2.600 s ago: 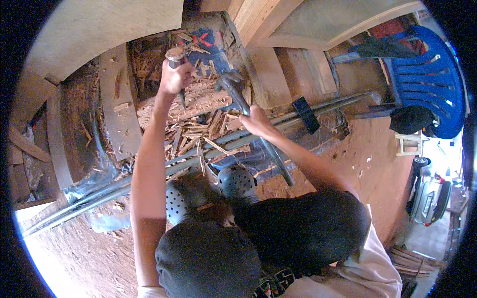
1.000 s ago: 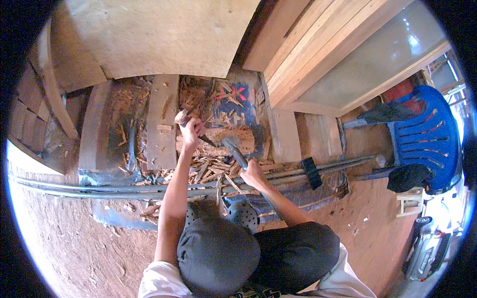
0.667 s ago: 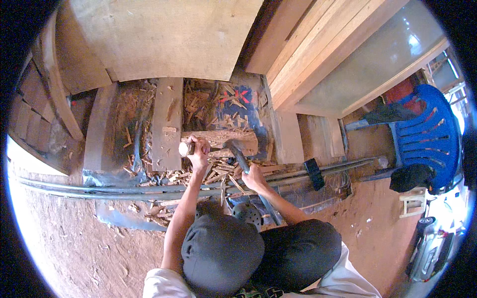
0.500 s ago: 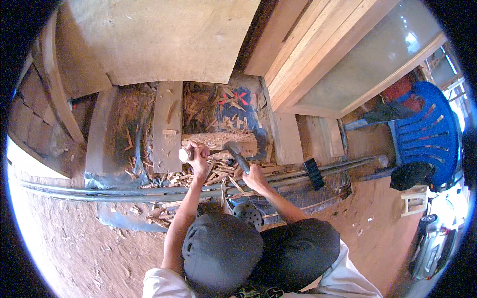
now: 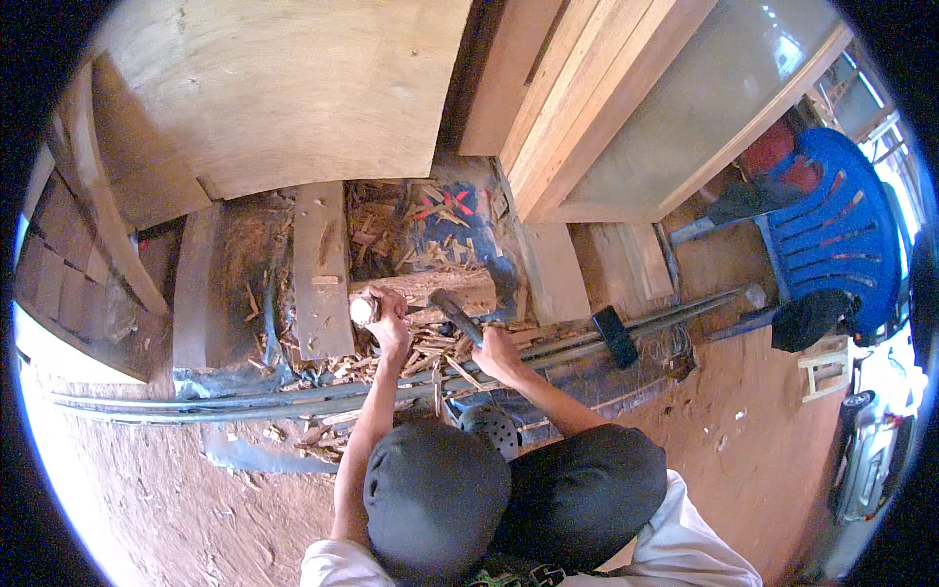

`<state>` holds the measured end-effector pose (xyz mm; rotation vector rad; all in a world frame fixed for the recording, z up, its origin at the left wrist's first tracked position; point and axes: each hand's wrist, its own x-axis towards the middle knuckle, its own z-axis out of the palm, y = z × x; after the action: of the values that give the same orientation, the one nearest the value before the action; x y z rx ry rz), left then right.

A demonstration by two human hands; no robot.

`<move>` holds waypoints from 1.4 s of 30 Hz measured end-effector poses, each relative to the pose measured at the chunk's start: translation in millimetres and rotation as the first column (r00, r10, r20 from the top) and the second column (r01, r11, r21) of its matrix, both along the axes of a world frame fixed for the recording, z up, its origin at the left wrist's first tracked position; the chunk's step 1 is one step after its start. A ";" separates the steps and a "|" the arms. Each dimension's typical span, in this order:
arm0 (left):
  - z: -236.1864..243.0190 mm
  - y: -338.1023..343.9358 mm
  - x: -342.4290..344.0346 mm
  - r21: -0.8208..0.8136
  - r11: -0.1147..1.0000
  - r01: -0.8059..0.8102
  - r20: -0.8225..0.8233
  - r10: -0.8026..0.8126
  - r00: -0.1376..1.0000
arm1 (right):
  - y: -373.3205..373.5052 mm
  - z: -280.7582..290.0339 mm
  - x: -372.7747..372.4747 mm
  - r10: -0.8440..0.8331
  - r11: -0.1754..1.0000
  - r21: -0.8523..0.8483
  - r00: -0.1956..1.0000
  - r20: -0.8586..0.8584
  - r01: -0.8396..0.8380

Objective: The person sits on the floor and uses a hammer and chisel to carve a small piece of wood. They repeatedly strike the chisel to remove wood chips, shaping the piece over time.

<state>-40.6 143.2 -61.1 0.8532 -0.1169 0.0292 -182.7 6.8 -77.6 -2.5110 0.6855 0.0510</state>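
My left hand [image 5: 388, 311] is closed round a thing with a pale round end [image 5: 365, 311], like the butt of a wooden handle; my fingers hide the rest. My right hand [image 5: 497, 354] grips a dark hammer [image 5: 462, 318] by its handle, the head up and to the left, near my left hand. Behind both lies a rough-hewn wooden block [image 5: 474, 286] with a chipped surface. Splintered wood chips [image 5: 427, 344] lie thickly in front of the block and around it.
Long metal pipes [image 5: 303, 393] run across just before my feet. A black phone [image 5: 614, 336] rests over them at right. Boards [image 5: 323, 264] lie on the ground, large wooden panels [image 5: 293, 88] stand behind, and a blue plastic chair [image 5: 831, 230] is far right.
The hammer's head has shifted slightly left, closer to my left hand. My left hand keeps its hold. The whole view has tilted a little.
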 end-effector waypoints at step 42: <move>-9.2 -48.4 49.1 0.326 0.945 -0.024 0.061 0.004 0.998 | -31.5 143.9 23.8 -0.347 0.872 0.401 0.932 0.104 0.280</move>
<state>8.5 94.8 -70.3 1.1863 -0.1751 0.0502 -159.0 -24.8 66.4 -1.9799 0.9084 -0.1394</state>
